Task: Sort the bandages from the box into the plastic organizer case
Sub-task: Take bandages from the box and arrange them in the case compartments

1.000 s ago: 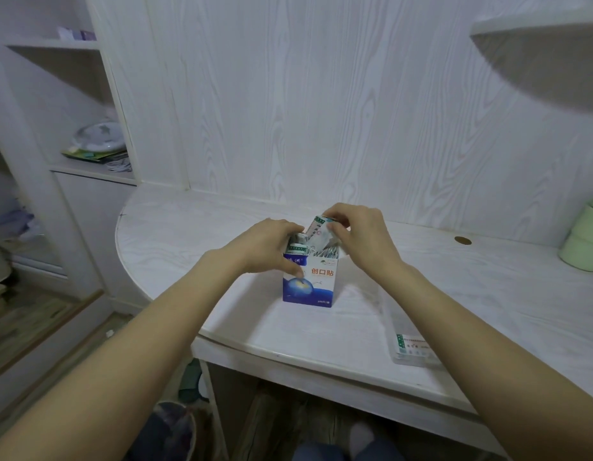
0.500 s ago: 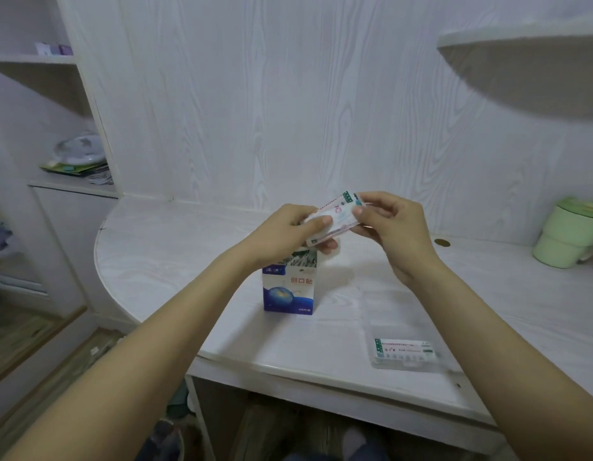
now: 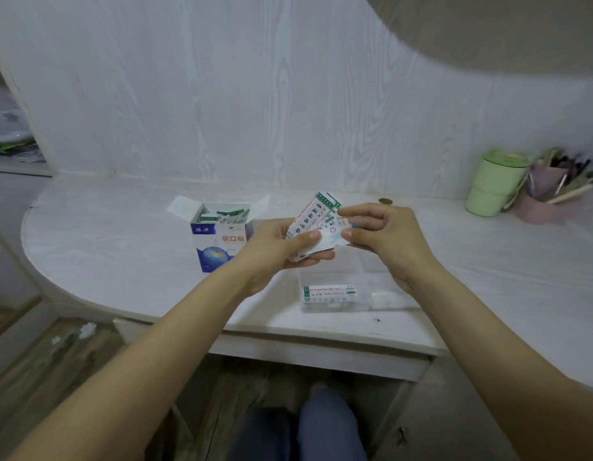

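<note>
A blue and white bandage box point(image 3: 218, 242) stands open on the white desk point(image 3: 122, 247), flaps up, with more wrapped bandages inside. Above the desk, to the box's right, my left hand point(image 3: 281, 244) holds a small stack of wrapped bandages point(image 3: 313, 219), thumb on top. My right hand point(image 3: 381, 234) pinches the stack's right end between thumb and fingers. Below the hands lies the clear plastic organizer case point(image 3: 338, 281), with a wrapped bandage point(image 3: 330, 291) lying in it near its front edge.
A pale green cup point(image 3: 494, 183) and a pink holder full of pens point(image 3: 554, 191) stand at the desk's back right. A coin point(image 3: 385, 201) lies near the back wall. Shelves with papers are at the far left. My knees show under the desk.
The bandages came out of the box and my left hand let go of it. Both hands now hold the stack lower and further right, above the case. The view has tilted down and right.
</note>
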A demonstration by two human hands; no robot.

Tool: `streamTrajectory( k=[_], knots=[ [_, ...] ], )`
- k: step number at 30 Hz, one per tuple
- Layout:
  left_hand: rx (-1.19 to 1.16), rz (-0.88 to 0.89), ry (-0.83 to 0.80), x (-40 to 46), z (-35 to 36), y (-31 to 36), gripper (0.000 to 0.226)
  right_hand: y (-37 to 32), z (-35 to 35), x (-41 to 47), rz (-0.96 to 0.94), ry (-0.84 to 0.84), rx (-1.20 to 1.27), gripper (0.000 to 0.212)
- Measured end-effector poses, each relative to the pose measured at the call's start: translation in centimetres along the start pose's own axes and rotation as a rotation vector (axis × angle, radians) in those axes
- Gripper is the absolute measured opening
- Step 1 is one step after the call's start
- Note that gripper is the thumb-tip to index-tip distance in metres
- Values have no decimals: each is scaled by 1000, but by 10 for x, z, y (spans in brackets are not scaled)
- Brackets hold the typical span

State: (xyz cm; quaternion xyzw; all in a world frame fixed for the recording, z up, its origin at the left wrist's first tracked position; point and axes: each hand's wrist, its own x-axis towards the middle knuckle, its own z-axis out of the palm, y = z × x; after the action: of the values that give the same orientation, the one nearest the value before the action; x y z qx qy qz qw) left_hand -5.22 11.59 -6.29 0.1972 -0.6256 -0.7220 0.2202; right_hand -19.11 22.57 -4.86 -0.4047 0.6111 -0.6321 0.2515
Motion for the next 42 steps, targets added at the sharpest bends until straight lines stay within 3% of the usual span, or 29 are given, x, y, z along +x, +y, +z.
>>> streamTrajectory(
  k=[6, 12, 23, 30, 42],
  knots=[
    [-103, -51, 128, 5, 25, -14, 36, 9, -24, -13, 59, -11, -35, 38],
    [-235, -45, 88, 3, 41, -13, 23, 12, -40, -17, 57, 95, -46, 29],
    [-165, -27, 188, 6, 49, -17, 24, 24, -61, -25, 89, 54, -2, 30],
    [-145, 57, 208, 5, 50, -16, 23, 32, -91, -24, 163, 119, -248, 26],
    [-86, 46, 165, 11, 53, -21, 24, 35, -79, -14, 120, -77, -843, 20]
  ],
)
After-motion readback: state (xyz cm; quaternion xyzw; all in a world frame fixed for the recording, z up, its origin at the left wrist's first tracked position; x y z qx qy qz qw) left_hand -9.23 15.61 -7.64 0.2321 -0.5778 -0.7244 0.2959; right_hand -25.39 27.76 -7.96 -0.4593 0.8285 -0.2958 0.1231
